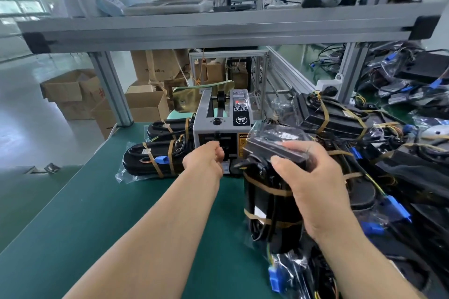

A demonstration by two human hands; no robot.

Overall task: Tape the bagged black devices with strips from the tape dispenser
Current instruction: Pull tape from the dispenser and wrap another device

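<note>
The left hand (206,161) reaches forward at the centre of the frame to the outlet slot on the front of the tape dispenser (220,126), its fingers curled in toward the slot. The fingertips are hidden behind the hand, so I cannot tell whether it pinches a strip or holds nothing. The right hand (313,192), right of centre, grips the upper end of a bagged black device (264,204), with the thumb on the near side and the fingers over the top, pressing the clear bag down. The device stands on end on the green mat (97,213), just beside the dispenser's right front corner. Two brown tape bands (266,189) already cross its body, so this one looks partly done. Any strip taken now is probably meant for the bag gathered at its top.

Left of the dispenser, in the middle left of the frame, two taped devices (141,161) lie side by side on the mat, each banded with brown strips; these look finished. Along the right side of the frame a large pile (401,177) of bagged black devices with blue connectors spreads from the middle right edge to the lower right corner. Some at its top carry tape, but many lower ones show none that I can make out, so I judge that most of the work remains
</note>
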